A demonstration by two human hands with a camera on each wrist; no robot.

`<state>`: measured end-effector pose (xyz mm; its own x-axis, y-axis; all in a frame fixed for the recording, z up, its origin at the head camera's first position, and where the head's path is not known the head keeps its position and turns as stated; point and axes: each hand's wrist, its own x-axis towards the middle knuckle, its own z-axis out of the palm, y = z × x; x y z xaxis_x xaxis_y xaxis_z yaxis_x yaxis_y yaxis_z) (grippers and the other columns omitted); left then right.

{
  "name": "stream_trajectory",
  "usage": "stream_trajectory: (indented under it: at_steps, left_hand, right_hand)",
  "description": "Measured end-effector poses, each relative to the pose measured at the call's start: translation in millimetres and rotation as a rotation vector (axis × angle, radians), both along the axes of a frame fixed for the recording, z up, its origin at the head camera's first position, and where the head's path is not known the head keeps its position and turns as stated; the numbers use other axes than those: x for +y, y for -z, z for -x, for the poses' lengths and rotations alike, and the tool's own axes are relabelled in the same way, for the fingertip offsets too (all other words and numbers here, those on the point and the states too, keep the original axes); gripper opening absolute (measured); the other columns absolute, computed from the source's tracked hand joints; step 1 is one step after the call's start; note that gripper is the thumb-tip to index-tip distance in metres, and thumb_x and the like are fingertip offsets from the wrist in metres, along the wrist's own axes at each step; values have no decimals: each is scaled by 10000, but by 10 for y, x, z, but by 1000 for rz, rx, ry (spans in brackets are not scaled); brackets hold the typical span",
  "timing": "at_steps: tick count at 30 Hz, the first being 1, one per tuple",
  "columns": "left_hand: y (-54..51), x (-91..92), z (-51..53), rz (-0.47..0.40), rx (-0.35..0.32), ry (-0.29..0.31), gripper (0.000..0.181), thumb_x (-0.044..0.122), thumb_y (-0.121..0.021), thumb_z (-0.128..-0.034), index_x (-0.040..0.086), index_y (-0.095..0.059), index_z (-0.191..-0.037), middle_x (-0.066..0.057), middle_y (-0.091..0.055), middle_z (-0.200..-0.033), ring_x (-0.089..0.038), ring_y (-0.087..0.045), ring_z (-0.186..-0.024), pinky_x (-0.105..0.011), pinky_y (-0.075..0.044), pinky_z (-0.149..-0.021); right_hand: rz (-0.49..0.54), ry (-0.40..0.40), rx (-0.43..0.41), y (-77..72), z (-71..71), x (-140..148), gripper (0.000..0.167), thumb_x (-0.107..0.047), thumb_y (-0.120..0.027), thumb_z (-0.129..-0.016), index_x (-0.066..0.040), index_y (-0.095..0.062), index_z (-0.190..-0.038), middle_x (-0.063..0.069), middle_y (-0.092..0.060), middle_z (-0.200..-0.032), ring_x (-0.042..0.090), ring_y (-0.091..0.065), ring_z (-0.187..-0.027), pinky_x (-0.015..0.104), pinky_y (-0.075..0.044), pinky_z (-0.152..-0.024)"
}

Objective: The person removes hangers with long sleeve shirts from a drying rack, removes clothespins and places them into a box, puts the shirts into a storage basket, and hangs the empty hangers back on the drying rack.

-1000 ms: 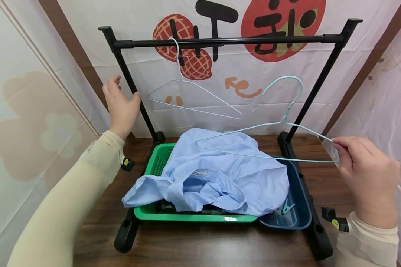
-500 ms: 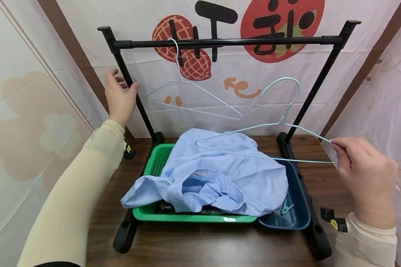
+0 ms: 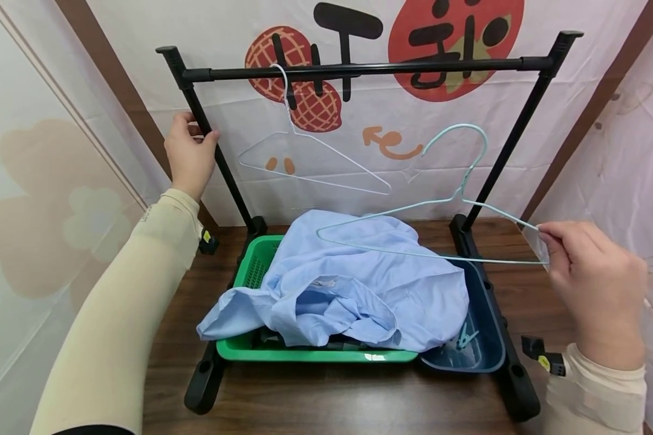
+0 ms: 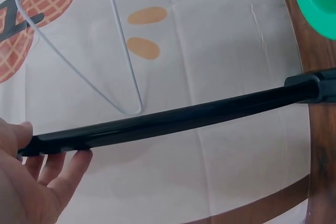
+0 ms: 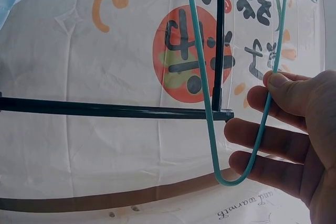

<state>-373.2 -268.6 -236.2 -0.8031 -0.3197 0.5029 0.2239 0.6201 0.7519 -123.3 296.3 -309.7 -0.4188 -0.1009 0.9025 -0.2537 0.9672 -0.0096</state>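
Note:
In the head view my left hand [image 3: 189,158] is wrapped around the left post [image 3: 232,181] of a black clothes rack, thumb on one side and fingers on the other. The left wrist view shows the same post [image 4: 173,121] within the hand's grasp. My right hand [image 3: 598,290] pinches the right end of a mint-green wire hanger [image 3: 461,190], hook up, held in front of the rack. In the right wrist view its bent corner [image 5: 231,183] passes by the fingers. A white wire hanger [image 3: 290,112] hangs from the top bar [image 3: 381,69].
A light blue shirt [image 3: 359,260] lies spread over a green basket [image 3: 315,355], with dark cloth partly hidden beneath it. To the right, a navy basin [image 3: 492,338] holds a blue clothespin [image 3: 465,338]. A printed curtain [image 3: 424,181] hangs behind the rack.
My left hand has gone from beside the left post to holding it. The right hand and mint-green hanger stay nearly still.

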Motion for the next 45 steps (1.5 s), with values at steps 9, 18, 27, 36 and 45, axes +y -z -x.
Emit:
stream_trajectory:
  at_steps: [9, 18, 27, 36, 45]
  left_hand:
    - [-26, -28, 1, 72, -90, 22, 415, 331, -608, -1033, 118, -540, -1383, -49, -605, -1246, -164, -613, -1128, -281, -531, -922]
    - [-28, -104, -5, 23, -147, 81, 434, 341, -638, -1016, 92, -580, -1366, 16, -581, -1115, -79, -605, -912, -136, -540, -629]
    - [-39, -86, 36, -2, -174, 112, 416, 311, -642, -1017, 53, -600, -1341, 31, -580, -1075, -94, -630, -909, -132, -550, -622]
    - [-76, -125, 33, 22, -209, 138, 425, 326, -627, -1025, 40, -600, -1337, 26, -576, -1070, -142, -633, -994, -160, -571, -677]
    - [-55, -142, 7, 44, -243, 134, 430, 369, -607, -1031, 69, -605, -1339, 13, -590, -1091, -163, -627, -1040, -217, -591, -767]
  right_hand:
    - [-1, -4, 4, -4, 2, -10, 161, -132, -655, -1004, -4, -750, -1030, 169, -749, -905, 342, -696, -731, 479, -453, -616]
    - [8, -38, 64, -3, 23, -83, 221, -181, -627, -1026, -9, -761, -992, 147, -752, -886, 335, -702, -739, 464, -441, -604]
    - [42, -40, 63, -36, 6, -143, 165, -119, -654, -1001, 7, -761, -998, 167, -750, -889, 353, -698, -752, 319, -475, -663]
    - [66, 0, 44, -51, 24, -154, 207, -140, -618, -1025, 13, -757, -1030, 194, -745, -913, 373, -691, -758, 476, -418, -608]
    - [62, 51, 69, -290, 43, -136, 307, -191, -563, -1064, 63, -734, -1050, 263, -721, -916, 437, -662, -749, 526, -431, -590]
